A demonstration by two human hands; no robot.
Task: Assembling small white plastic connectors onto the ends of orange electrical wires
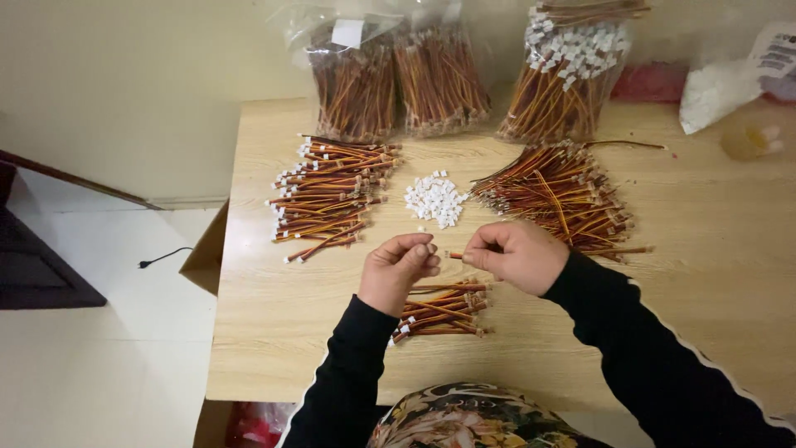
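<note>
My left hand (398, 270) and my right hand (518, 253) meet over the middle of a light wooden table (713, 274). My right hand pinches the end of a short brown, red and yellow wire (454, 255). My left hand's fingertips are closed next to that wire end, and I cannot see what they hold. A small heap of white plastic connectors (435, 199) lies just beyond the hands. Under my wrists sits a small bundle of wires (439, 311).
A pile of wires with white connectors (327, 199) lies at the left, a loose pile (564, 195) at the right. Clear bags of wires (398, 83) (568, 70) stand at the back. A white bag (717, 91) lies far right. The table's left edge drops to a tiled floor.
</note>
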